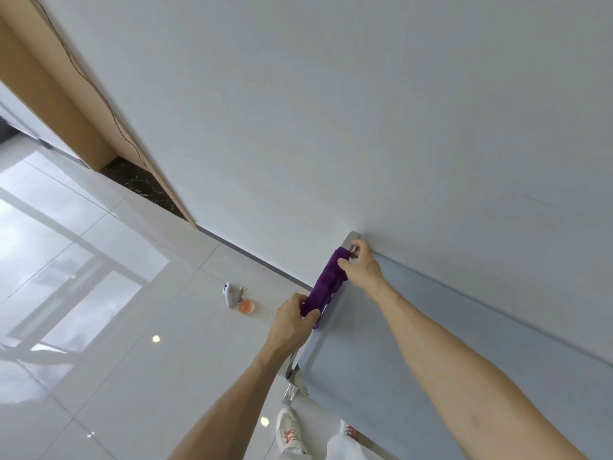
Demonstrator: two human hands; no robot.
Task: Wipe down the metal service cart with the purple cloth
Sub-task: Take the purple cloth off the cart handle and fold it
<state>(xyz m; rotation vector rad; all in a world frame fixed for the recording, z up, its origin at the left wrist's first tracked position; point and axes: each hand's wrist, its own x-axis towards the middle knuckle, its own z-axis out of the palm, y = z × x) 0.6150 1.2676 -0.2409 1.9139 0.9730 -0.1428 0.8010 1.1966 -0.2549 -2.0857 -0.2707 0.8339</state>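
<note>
Centrally, the purple cloth lies bunched along the end rail of the metal service cart — wrapped over its edge; the left hand pinches the cloth's near end, the right hand grips its far end beside the white wall; a spray bottle lies on the tiled floor, well apart.

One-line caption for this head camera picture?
Both hands, left and right, grip a purple cloth on the cart's edge.

no readable text, no labels, no brands, no numbers on any surface
</note>
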